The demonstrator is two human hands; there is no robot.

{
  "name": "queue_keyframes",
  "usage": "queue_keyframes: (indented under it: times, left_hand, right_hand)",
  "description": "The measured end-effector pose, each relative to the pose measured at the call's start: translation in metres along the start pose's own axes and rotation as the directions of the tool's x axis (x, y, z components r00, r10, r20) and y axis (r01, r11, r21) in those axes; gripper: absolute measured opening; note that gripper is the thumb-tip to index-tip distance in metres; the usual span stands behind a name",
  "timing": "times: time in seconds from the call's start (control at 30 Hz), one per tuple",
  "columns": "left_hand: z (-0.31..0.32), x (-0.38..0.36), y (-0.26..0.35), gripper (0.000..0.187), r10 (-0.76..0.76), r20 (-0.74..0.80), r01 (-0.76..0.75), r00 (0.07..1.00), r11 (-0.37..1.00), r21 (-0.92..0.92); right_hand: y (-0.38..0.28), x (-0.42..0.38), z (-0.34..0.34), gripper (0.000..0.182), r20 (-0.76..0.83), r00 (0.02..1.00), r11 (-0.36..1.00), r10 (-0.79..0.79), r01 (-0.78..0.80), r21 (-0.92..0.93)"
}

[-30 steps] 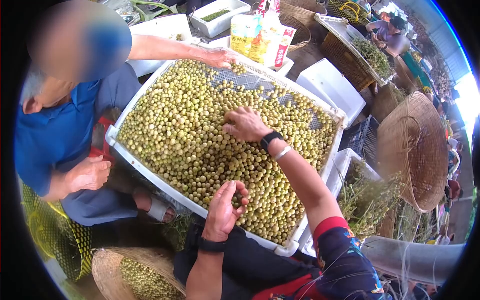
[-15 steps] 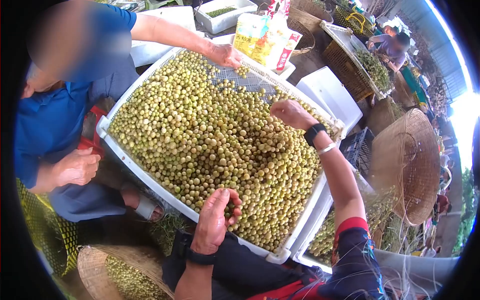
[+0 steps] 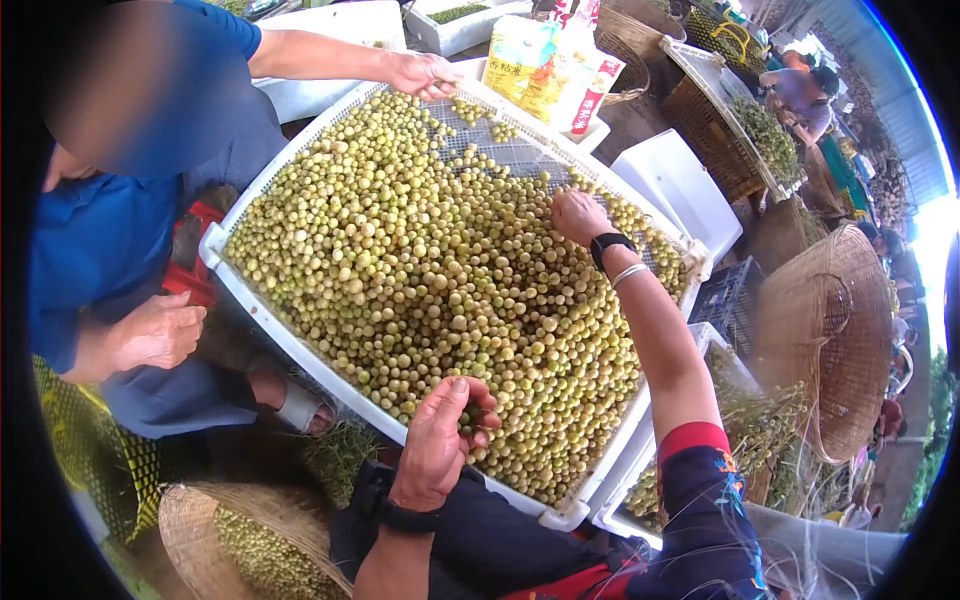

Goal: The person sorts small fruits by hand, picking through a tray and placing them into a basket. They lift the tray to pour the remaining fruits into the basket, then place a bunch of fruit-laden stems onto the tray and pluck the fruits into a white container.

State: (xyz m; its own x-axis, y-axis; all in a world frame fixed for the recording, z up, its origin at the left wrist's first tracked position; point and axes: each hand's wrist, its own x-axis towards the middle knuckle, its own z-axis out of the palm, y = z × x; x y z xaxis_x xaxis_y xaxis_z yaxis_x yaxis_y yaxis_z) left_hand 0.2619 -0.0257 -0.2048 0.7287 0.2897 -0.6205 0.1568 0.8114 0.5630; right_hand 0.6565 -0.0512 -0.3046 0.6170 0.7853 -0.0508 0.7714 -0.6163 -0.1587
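Note:
Small round yellow-green fruits (image 3: 430,270) lie heaped in a shallow white mesh-bottomed tray (image 3: 300,345). My left hand (image 3: 440,440) hovers over the tray's near edge, fingers curled inward, with a few small dark-green fruits partly visible in them. Over the right side of the heap, my right hand (image 3: 580,215) reaches down with its fingers bent onto the fruits. Its fingertips are hidden, so what they hold does not show. At the far rim another person's hand (image 3: 425,76) touches the tray's edge by some fruits.
A person in a blue shirt (image 3: 110,230) sits at the left, the other hand (image 3: 160,330) resting near the lap. Woven baskets (image 3: 830,330) stand right and lower left. Beyond the tray are printed bags (image 3: 545,75) and a white foam box (image 3: 680,190).
My right hand has lowered from above the heap onto the fruits. My left hand stays curled nearly in place. The other person's hand has drawn back to the far rim.

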Motion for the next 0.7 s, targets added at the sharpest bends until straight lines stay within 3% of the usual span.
queue_keyframes:
  times: [0.1, 0.17, 0.2, 0.23, 0.27, 0.3, 0.33, 0.37, 0.43, 0.5, 0.57, 0.7]
  left_hand:
    - [0.0, 0.002, 0.001, 0.025, 0.024, -0.03, -0.025, 0.999, 0.999, -0.043]
    - [-0.003, 0.004, -0.001, 0.027, 0.049, -0.036, -0.051, 0.998, 0.997, -0.066]
    - [-0.006, 0.006, -0.005, 0.031, 0.07, -0.015, -0.071, 0.997, 0.994, -0.082]
    - [-0.006, 0.007, -0.006, 0.031, 0.064, -0.018, -0.065, 0.998, 0.994, -0.084]
    - [-0.004, 0.009, -0.006, 0.034, 0.063, -0.061, -0.07, 0.996, 0.989, -0.129]
    - [-0.001, 0.012, -0.007, 0.036, 0.059, -0.097, -0.075, 0.993, 0.982, -0.171]
    - [-0.002, 0.016, -0.01, 0.041, 0.044, -0.121, -0.069, 0.992, 0.976, -0.205]
    - [-0.005, 0.021, -0.012, 0.042, 0.023, -0.161, -0.063, 0.987, 0.968, -0.245]
    - [-0.008, 0.025, -0.015, 0.04, 0.01, -0.201, -0.073, 0.979, 0.95, -0.305]
    - [-0.015, 0.026, -0.017, 0.038, 0.03, -0.151, -0.072, 0.988, 0.956, -0.286]
    - [-0.013, 0.023, -0.011, 0.037, 0.02, -0.157, -0.061, 0.987, 0.964, -0.259]
    - [-0.014, 0.026, -0.007, 0.039, -0.004, -0.133, -0.039, 0.991, 0.947, -0.319]
  right_hand:
    - [0.007, -0.01, 0.0, 0.014, -0.129, 0.988, 0.992, -0.085, 0.096, 0.087]
    - [-0.023, -0.037, -0.028, 0.011, -0.157, 0.968, 0.922, -0.196, 0.237, 0.305]
    - [-0.051, -0.06, -0.043, 0.005, -0.077, 0.97, 0.846, -0.229, 0.238, 0.476]
    - [-0.072, -0.083, -0.047, 0.009, -0.238, 0.879, 0.679, -0.413, 0.471, 0.562]
    - [-0.1, -0.111, -0.055, 0.014, -0.204, 0.867, 0.582, -0.454, 0.463, 0.668]
    - [-0.119, -0.133, -0.046, 0.015, -0.273, 0.799, 0.492, -0.536, 0.559, 0.667]
    - [-0.143, -0.157, -0.06, 0.012, -0.13, 0.809, 0.44, -0.574, 0.438, 0.783]
    - [-0.155, -0.165, -0.06, 0.012, -0.207, 0.68, 0.332, -0.704, 0.572, 0.75]
    - [-0.162, -0.159, -0.064, 0.015, -0.125, 0.643, 0.312, -0.755, 0.521, 0.795]
    - [-0.148, -0.122, -0.056, 0.015, -0.169, 0.749, 0.438, -0.641, 0.537, 0.721]
    - [-0.125, -0.079, -0.026, 0.014, -0.223, 0.854, 0.722, -0.47, 0.517, 0.46]
    - [-0.114, -0.044, -0.022, 0.008, -0.268, 0.881, 0.74, -0.39, 0.473, 0.478]
